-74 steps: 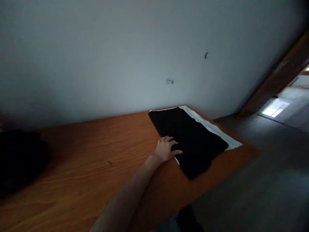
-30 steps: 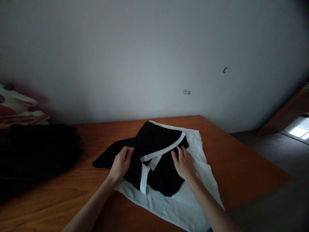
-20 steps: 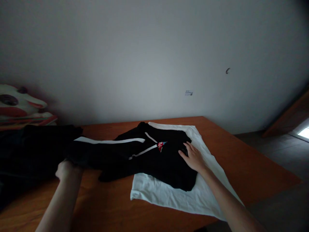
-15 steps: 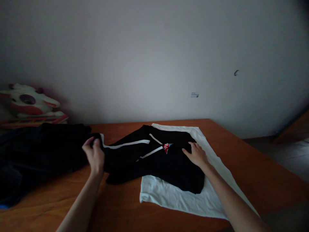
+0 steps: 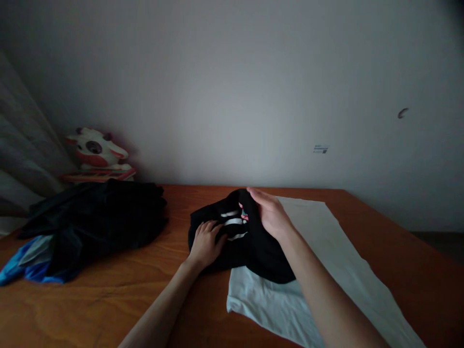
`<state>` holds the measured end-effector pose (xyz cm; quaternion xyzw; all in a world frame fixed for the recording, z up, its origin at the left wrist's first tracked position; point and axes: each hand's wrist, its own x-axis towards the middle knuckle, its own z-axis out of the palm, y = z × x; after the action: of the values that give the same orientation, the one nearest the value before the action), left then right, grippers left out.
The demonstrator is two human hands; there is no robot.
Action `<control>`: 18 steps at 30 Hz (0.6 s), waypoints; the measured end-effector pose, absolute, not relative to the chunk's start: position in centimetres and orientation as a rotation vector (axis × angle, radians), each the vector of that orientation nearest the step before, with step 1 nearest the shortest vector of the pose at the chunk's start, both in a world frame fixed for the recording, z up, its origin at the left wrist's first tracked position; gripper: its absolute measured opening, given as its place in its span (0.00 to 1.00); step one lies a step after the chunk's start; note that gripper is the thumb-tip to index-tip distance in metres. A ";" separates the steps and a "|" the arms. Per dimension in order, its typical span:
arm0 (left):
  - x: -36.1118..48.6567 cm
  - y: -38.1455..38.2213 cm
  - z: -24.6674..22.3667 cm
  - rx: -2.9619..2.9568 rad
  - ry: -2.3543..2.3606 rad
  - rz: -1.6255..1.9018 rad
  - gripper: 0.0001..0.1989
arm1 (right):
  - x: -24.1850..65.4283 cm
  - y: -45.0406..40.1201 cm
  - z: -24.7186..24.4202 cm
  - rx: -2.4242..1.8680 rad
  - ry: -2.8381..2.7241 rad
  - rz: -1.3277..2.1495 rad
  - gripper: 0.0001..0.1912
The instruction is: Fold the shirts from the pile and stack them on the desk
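A black garment (image 5: 266, 258) with white stripes and a small red-and-blue print lies bunched in folds, partly on a white cloth (image 5: 264, 295). My left hand (image 5: 206, 244) rests flat on the garment's left part, its fingers spread over the black fabric beside the stripes. My right hand (image 5: 270, 212) holds the raised right edge of the garment, which curls over toward the left next to the print. Some of the right fingers are hidden by the cloth and the hand itself.
A dark clothing pile (image 5: 105, 222) sits at the left, with a blue piece (image 5: 39, 266) sticking out. Behind it stands a cow-shaped toy (image 5: 96, 150). A wall (image 5: 217, 96) runs along the back of the wooden table (image 5: 119, 299), and a curtain (image 5: 25, 140) hangs at far left.
My left hand has brought the garment's striped end rightward, folded it onto the rest, and now lies on it. My right hand has lifted the right edge. The view has turned left.
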<state>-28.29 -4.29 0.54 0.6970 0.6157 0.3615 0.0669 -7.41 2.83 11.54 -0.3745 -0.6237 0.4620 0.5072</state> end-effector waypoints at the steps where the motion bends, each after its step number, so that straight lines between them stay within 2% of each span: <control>1: -28.8 -4.0 0.6 1.970 1.801 1.198 0.17 | -7.8 2.6 12.9 -0.683 -1.337 1.203 0.22; 3: -30.8 -3.4 0.9 1.572 1.737 1.484 0.17 | -7.5 2.8 14.9 -0.448 -1.066 1.262 0.18; 5: -33.6 -3.3 1.2 1.087 1.751 1.792 0.18 | -6.2 3.7 15.1 -0.426 -0.879 1.257 0.16; 8: -37.6 -3.6 1.3 0.653 1.832 2.029 0.17 | -4.6 5.4 11.8 -0.603 -0.734 1.131 0.19; 12: -38.1 -3.7 0.8 0.644 1.867 2.037 0.18 | -5.2 5.7 5.0 -1.096 -1.068 1.057 0.28; 15: -35.7 -3.4 0.6 0.938 1.920 1.930 0.29 | -6.2 4.8 2.0 -1.275 -1.345 0.903 0.36; 18: -33.2 -3.9 1.2 1.401 2.182 1.500 0.45 | -6.5 4.4 1.0 -1.313 -1.554 0.724 0.46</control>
<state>-33.22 -3.88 1.19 0.4665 0.7264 0.4994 0.0731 -6.53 4.39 0.96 -0.5360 -0.6346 0.2958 0.4717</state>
